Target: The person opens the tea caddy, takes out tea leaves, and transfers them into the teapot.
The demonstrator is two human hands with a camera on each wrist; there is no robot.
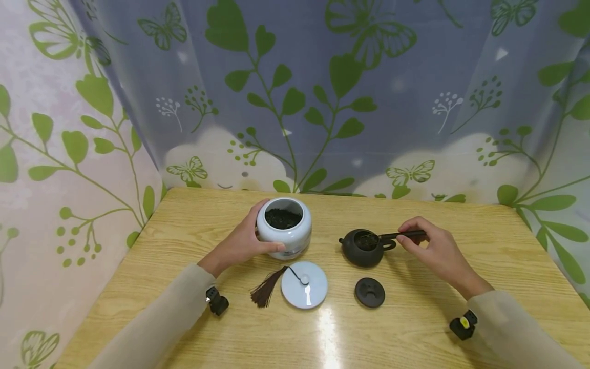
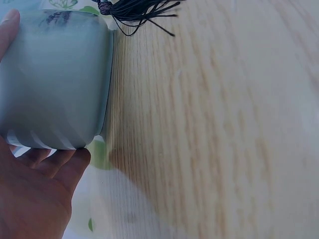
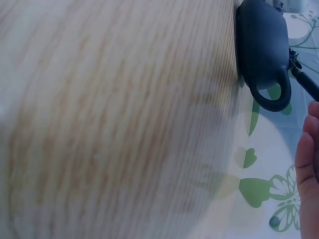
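In the head view, my left hand (image 1: 240,240) grips a round white ceramic jar (image 1: 297,240) from its left side, thumb across the front. Dark loose tea leaves (image 1: 282,219) fill much of the jar. My right hand (image 1: 433,248) pinches the handle of a slim dark tea scoop (image 1: 417,233). The scoop's far end is over the open mouth of a small dark teapot (image 1: 361,258), with tea leaves (image 1: 366,241) at that spot. The right wrist view shows leaves on the scoop's end beside the teapot (image 3: 261,47). The left fingers (image 2: 72,169) touch the jar (image 2: 55,79) in the left wrist view.
On the wooden table (image 1: 221,328), the jar's white lid (image 1: 315,284) lies in front of the jar, its brown tassel (image 1: 267,290) spread to the left. A dark teapot lid (image 1: 370,293) lies in front of the teapot. Patterned curtain (image 1: 295,102) hangs behind the table.
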